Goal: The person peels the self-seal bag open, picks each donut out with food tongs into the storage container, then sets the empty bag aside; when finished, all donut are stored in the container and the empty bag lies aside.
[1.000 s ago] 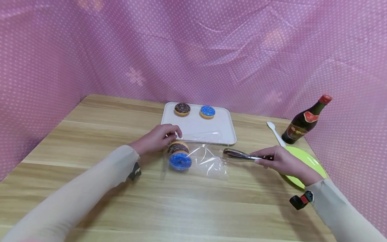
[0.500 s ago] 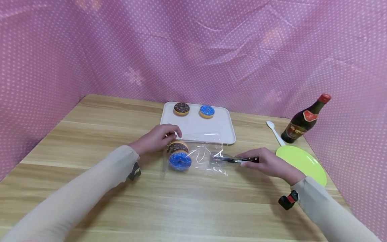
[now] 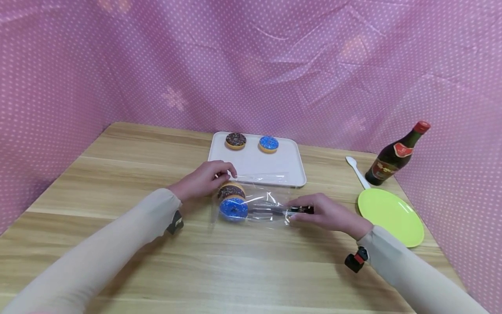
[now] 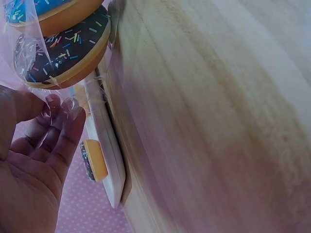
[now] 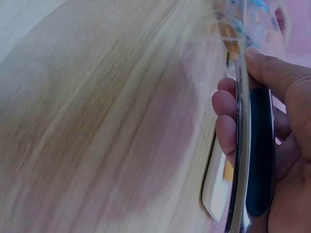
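Observation:
In the head view my left hand (image 3: 205,178) pinches the clear plastic bag (image 3: 270,192) at its upper left; the left wrist view shows thumb and fingertips on the film. Inside the bag sit a chocolate donut (image 3: 231,191) with sprinkles and a blue donut (image 3: 233,208), overlapping. My right hand (image 3: 327,212) grips metal tongs (image 3: 292,210) by their dark-padded handle (image 5: 260,150). The front of the tongs lies within the bag, close to the blue donut. Glare on the film blurs the tips, so whether they touch it I cannot tell.
Behind the bag, a white tray (image 3: 255,163) carries another chocolate donut (image 3: 235,141) and another blue donut (image 3: 268,144). To the right are a green plate (image 3: 390,217), a white spoon (image 3: 357,172) and a dark bottle (image 3: 394,157) with a red cap. Pink cloth (image 3: 251,65) hangs behind.
My right hand has moved left, sliding the tongs from the bag's right end into it, up near the blue donut. My left hand and the donuts stay put.

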